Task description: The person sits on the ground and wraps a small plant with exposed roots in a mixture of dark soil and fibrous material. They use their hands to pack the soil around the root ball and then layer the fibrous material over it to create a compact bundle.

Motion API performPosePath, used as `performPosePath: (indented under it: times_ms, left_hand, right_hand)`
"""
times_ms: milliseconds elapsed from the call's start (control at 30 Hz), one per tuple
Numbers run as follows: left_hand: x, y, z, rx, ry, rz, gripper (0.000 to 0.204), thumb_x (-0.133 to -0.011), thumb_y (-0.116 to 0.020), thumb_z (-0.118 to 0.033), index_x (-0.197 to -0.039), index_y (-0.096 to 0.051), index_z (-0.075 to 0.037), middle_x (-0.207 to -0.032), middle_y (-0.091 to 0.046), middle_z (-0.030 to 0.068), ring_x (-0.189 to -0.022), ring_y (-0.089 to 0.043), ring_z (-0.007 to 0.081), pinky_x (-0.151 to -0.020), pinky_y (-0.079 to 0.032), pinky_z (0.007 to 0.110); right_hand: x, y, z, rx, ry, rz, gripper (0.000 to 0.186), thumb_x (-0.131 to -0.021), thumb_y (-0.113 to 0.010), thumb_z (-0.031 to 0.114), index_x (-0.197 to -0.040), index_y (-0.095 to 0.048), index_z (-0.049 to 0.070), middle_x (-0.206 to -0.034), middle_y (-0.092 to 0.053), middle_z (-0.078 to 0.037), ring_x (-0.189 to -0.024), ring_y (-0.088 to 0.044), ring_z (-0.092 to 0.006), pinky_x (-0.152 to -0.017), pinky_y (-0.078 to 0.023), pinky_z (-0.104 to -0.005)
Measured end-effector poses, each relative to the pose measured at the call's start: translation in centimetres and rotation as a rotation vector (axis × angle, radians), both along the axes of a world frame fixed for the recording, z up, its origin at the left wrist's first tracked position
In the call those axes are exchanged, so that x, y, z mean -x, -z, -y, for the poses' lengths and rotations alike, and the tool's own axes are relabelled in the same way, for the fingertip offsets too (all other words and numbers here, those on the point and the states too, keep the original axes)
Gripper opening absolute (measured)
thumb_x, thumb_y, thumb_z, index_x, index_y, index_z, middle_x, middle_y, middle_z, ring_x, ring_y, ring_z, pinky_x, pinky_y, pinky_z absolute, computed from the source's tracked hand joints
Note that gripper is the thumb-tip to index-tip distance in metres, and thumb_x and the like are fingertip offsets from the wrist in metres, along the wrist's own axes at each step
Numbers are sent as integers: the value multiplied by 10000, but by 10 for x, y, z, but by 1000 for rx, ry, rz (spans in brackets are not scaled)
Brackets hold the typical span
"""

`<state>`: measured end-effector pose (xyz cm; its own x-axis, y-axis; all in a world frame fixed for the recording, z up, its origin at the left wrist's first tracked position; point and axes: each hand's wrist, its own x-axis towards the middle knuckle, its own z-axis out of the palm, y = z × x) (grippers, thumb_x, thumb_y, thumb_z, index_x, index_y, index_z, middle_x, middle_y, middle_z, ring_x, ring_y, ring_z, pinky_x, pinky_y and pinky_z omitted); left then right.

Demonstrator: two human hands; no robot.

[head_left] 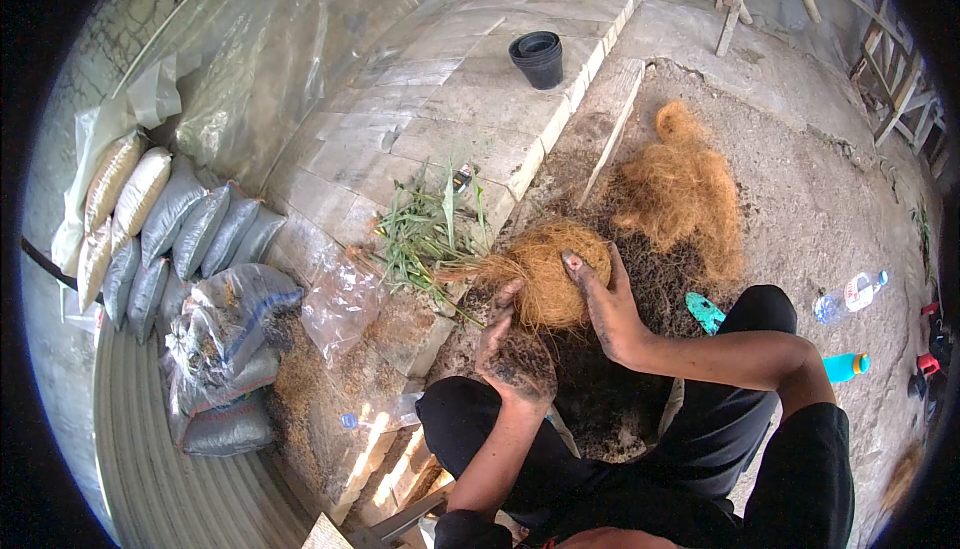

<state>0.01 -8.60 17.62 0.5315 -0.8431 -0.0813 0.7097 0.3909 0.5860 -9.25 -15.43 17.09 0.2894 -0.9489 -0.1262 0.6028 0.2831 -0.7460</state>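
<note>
A ball of brown coconut fibre (553,274) sits between my hands, above the dark soil in front of my knees. My right hand (612,304) grips its right side, the thumb pressed on top and the fingers wrapped around the far edge. Against the ball's near left side is my left hand (515,347), soil-stained, its fingers curled up by the loose strands. Cut green plants with long leaves (435,234) lie just left of the ball, their stems reaching close to it. Beyond my right hand spreads a heap of loose coconut fibre (685,194) on the soil.
Nested black pots (538,59) stand on the raised concrete slab (440,74). Stacked filled bags (200,219) and an open plastic sack (235,314) are at left. A clear bottle (850,294), a teal bottle (845,367) and a teal perforated object (705,313) lie at right.
</note>
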Motion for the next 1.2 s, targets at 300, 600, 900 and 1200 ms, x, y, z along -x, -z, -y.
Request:
performPosePath:
  times_ms: [300,600,900,1200]
  left_hand:
    - [-1,1,9,-229,-1,281,445,-906,-558,-317,-1206,-444,-9,-1150,-542,137,-1038,-556,237,-864,-481,389]
    - [-28,3,12,-207,297,38,758,-775,-720,-199,-1341,-254,-9,-1221,-493,180,-1115,-529,282,-891,-495,435]
    - [-22,3,8,-112,153,260,700,-724,-750,-181,-1280,-371,12,-1199,-509,183,-1045,-571,274,-881,-500,406]
    - [-17,-7,10,-111,109,374,765,-725,-759,-239,-1318,-365,41,-1221,-507,174,-1090,-543,258,-925,-462,380]
  right_hand:
    - [8,-1,-5,73,-81,5,556,-873,-629,185,-1267,-302,-30,-1144,-517,-130,-1042,-524,-180,-878,-475,-302]
    - [11,-3,-8,27,-166,134,574,-881,-612,184,-1305,-277,-10,-1210,-478,-138,-1109,-499,-197,-929,-455,-338]
    - [13,-12,-15,-22,-305,119,558,-891,-601,227,-1307,-301,8,-1238,-472,-113,-1142,-478,-182,-969,-422,-332]
    - [13,-7,-13,-87,-353,175,563,-894,-594,224,-1314,-279,20,-1271,-435,-115,-1170,-450,-189,-979,-408,-344]
